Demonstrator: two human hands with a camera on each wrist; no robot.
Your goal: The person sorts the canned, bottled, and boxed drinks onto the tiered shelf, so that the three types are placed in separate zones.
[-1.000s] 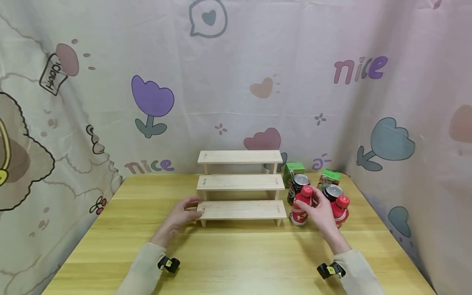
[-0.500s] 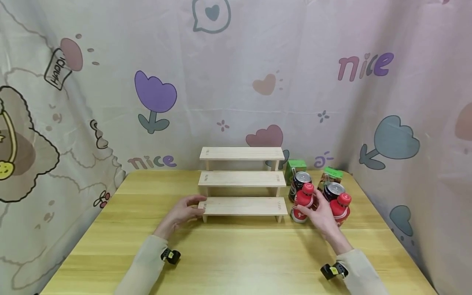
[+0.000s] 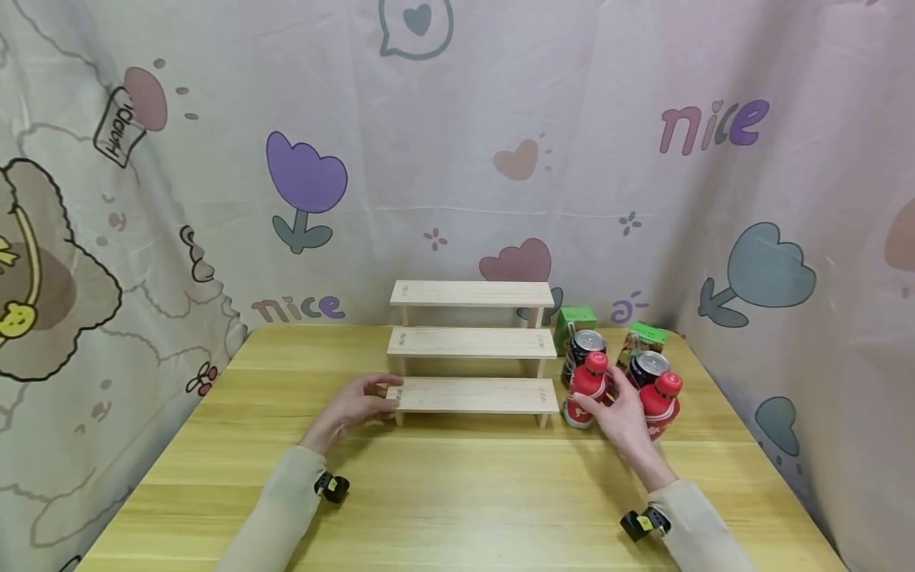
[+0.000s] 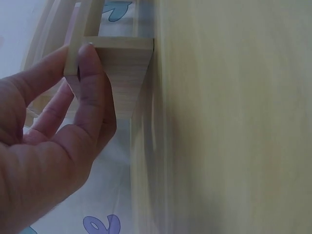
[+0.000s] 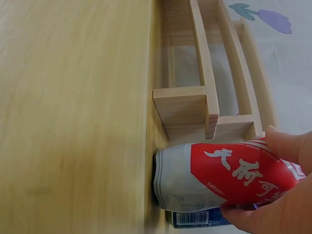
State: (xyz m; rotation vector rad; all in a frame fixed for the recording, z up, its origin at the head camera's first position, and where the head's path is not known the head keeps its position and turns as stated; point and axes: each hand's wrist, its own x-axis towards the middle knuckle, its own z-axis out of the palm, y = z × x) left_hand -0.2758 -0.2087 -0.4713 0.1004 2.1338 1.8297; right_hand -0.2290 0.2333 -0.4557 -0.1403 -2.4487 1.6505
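A three-tier wooden step shelf [image 3: 472,395] stands on the table in the head view. My left hand [image 3: 355,403] pinches the left end of its lowest board; the left wrist view shows thumb and fingers on either side of the board end [image 4: 71,68]. To the right of the shelf, my right hand [image 3: 623,415] grips a red-capped cola bottle [image 3: 589,384] with a red label. In the right wrist view the bottle [image 5: 234,170] is upright, its base at the tabletop. A second red-capped bottle [image 3: 661,403] stands just right of that hand, partly hidden.
Behind the bottles are two dark drink cans [image 3: 588,343] and two green-topped drink cartons [image 3: 576,319], one can and one carton in each row. A patterned curtain [image 3: 429,159] hangs behind the table [image 3: 457,492].
The head view has shifted slightly, so the scene sits a little higher. The left fingers have closed in on the board's end. The right hand stays on the bottle.
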